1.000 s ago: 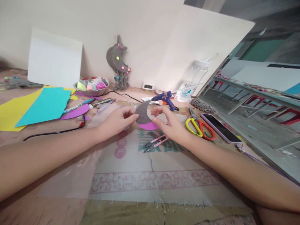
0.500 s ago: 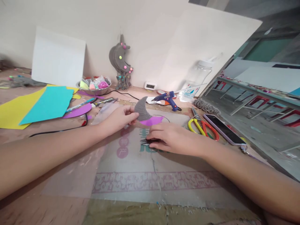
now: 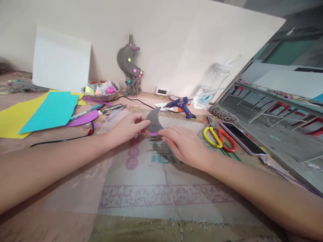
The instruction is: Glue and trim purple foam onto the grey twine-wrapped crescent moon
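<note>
A pale pinkish-brown wooden worktop (image 3: 75, 228) fills the lower view, and over it lies a translucent plastic sheet (image 3: 151, 181), with a purple patterned band and green lettering showing on it. Above that sheet, both hands work close together near the middle. The right hand (image 3: 186, 148) is closed, its fingers curled in and clamped around the tool it holds, the handles hidden inside the grip. The left hand (image 3: 128, 127) is pinched, thumb and fingertips pressed together on the left edge of a curved piece. Beyond the right hand lie a black-screened phone with a pink rim (image 3: 239, 138), scissors with yellow and orange-red loop handles (image 3: 220, 135), and a blue plastic glue gun (image 3: 182, 103). The held piece, a grey yarn-wrapped crescent (image 3: 154, 120), is raised between the hands, its tip pointing up; whether the right fingertips touch its lower corner I cannot tell. Slim dark metal snips (image 3: 156, 138) poke from the right hand, blades pointing left, just below a purple sliver (image 3: 153, 133) at the crescent's bottom edge
</note>
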`<state>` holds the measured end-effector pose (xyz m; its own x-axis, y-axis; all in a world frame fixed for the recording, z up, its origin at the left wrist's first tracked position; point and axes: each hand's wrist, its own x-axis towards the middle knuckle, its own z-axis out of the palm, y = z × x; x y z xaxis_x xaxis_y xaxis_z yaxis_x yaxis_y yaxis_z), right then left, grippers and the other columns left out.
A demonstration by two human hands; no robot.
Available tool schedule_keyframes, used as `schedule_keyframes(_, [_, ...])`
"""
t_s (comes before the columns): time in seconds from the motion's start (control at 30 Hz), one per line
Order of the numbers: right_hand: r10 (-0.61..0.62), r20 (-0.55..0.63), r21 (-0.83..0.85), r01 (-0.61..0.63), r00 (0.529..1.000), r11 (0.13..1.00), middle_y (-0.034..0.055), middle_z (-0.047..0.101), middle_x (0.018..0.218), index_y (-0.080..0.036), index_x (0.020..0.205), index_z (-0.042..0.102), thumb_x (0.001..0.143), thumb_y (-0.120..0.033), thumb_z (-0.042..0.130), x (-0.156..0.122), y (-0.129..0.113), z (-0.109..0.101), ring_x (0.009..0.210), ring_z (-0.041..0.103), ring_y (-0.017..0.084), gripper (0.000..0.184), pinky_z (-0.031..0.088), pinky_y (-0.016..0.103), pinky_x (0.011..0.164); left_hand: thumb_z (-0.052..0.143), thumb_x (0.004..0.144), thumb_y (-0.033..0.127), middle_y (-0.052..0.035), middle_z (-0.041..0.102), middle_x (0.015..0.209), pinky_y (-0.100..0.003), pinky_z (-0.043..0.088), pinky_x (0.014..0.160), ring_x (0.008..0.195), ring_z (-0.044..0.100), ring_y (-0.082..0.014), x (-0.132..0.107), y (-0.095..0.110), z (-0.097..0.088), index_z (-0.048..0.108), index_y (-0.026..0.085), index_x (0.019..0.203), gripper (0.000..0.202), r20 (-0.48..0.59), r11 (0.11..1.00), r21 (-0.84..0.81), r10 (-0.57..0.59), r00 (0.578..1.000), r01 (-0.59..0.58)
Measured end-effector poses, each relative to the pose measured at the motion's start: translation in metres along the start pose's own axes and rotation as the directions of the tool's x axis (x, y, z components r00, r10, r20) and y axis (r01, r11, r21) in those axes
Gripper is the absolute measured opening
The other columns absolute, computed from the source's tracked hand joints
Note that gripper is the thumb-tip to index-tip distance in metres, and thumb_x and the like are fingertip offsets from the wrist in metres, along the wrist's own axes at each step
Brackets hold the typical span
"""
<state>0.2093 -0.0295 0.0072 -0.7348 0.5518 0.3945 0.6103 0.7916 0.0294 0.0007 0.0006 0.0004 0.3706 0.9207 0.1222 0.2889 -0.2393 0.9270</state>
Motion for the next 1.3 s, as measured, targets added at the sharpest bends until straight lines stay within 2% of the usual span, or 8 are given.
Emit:
schedule_keyframes(0.1, [0.002,-0.029,-0.079,-0.004,1.0,0.997,0.0082,0.062,0.089,-0.014,0.11,0.054,0.092,-0.036,0.038,0.0,0.005,0.004,0.079,0.054,0.019,0.033,0.039,0.03,0.069,0.05,0.079,0.032,0.0034,0.055,0.058,-0.019,0.039,0.049,0.051,0.048,-0.0079,0.0,-0.001,0.0,0.049,0.018,0.063,0.022,-0.015,1.0,0.025,0.007,1.0,-0.006])
schedule_keyframes(0.33, [-0.02,-0.056,-0.13,0.013,0.998,0.991,0.0084,0.06,0.092,-0.016,0.115,0.049,0.092,-0.045,0.035,-0.002,0.013,0.008,0.076,0.054,0.019,0.04,0.037,0.029,0.065,0.051,0.077,0.032,0.0029,0.057,0.057,-0.021,0.042,0.052,0.051,0.05,-0.0091,0.0,-0.002,0.003,0.048,0.018,0.063,0.02,-0.024,1.0,0.005,-0.004,1.0,0.004])
schedule_keyframes(0.47, [0.001,-0.031,-0.144,-0.005,1.0,0.99,0.0064,0.06,0.088,-0.016,0.109,0.052,0.093,-0.038,0.036,-0.001,0.013,0.012,0.076,0.053,0.018,0.032,0.035,0.028,0.065,0.051,0.077,0.032,0.0027,0.059,0.058,-0.022,0.042,0.054,0.053,0.052,-0.0097,0.0,-0.004,0.003,0.049,0.019,0.062,0.02,-0.033,1.0,0.017,-0.004,0.999,0.005])
schedule_keyframes(0.67, [-0.035,-0.082,-0.203,0.018,0.996,0.979,0.0059,0.06,0.083,-0.016,0.104,0.056,0.093,-0.03,0.037,-0.001,0.017,0.014,0.074,0.05,0.017,0.026,0.033,0.028,0.064,0.051,0.077,0.033,0.0023,0.059,0.059,-0.023,0.042,0.053,0.053,0.051,-0.0102,0.0,-0.005,0.004,0.049,0.019,0.064,0.019,-0.028,1.0,-0.011,-0.03,0.999,0.029])
schedule_keyframes(1.03, [-0.053,-0.082,-0.218,0.034,0.995,0.975,0.0039,0.059,0.081,-0.017,0.101,0.058,0.092,-0.028,0.04,-0.001,0.017,0.014,0.072,0.047,0.017,0.024,0.032,0.029,0.063,0.051,0.077,0.031,0.0031,0.058,0.057,-0.022,0.043,0.055,0.053,0.051,-0.0093,-0.002,0.0,0.005,0.048,0.019,0.062,0.02,-0.015,0.999,-0.009,-0.039,0.999,0.039])
schedule_keyframes(1.3, [-0.052,-0.081,-0.222,0.033,0.995,0.974,0.0034,0.06,0.082,-0.018,0.1,0.058,0.092,-0.029,0.04,-0.001,0.017,0.017,0.072,0.048,0.016,0.023,0.031,0.028,0.064,0.05,0.078,0.033,0.0028,0.059,0.058,-0.021,0.042,0.055,0.054,0.051,-0.0089,0.0,-0.005,0.005,0.048,0.018,0.063,0.021,-0.013,1.0,0.003,-0.019,1.0,0.019])
